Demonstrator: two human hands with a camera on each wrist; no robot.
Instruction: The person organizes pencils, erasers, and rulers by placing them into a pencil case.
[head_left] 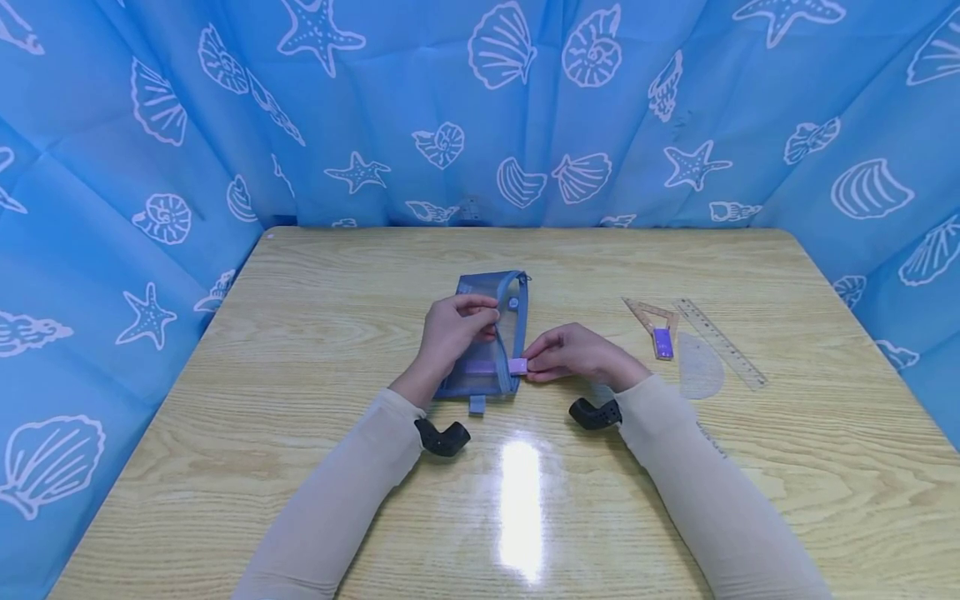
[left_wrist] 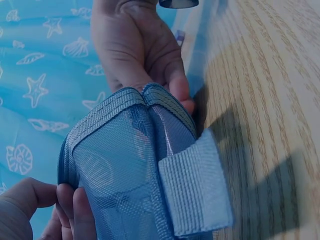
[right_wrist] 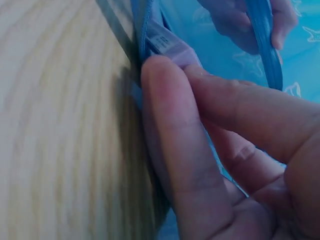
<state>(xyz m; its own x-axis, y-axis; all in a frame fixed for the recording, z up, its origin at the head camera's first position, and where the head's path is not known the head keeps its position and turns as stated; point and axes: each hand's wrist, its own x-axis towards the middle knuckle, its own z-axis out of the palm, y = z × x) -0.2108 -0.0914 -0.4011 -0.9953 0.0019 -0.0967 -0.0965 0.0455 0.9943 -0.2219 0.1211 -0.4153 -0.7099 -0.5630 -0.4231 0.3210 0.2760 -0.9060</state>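
Observation:
A blue mesh zip pouch (head_left: 480,287) lies on the table, its zipped opening spread on the right side. My left hand (head_left: 459,329) pinches the pouch's upper zip edge between thumb and fingers, which also shows in the left wrist view, where the mesh (left_wrist: 115,155) and a fabric tab (left_wrist: 195,187) are close up. With thumb and fingertips my right hand (head_left: 573,354) holds the end of a slim lilac bar (head_left: 517,367). Most of that bar lies inside the pouch, visible through the mesh. In the right wrist view the bar's end (right_wrist: 172,47) carries small printing.
Right of my right hand lie an orange-toned set square (head_left: 639,312), a small purple block (head_left: 663,343), a clear ruler (head_left: 722,343) and a clear protractor (head_left: 699,367). Another clear marked edge (head_left: 711,440) shows beside the right sleeve. A blue shell-print curtain (head_left: 450,100) surrounds the wooden table (head_left: 337,275).

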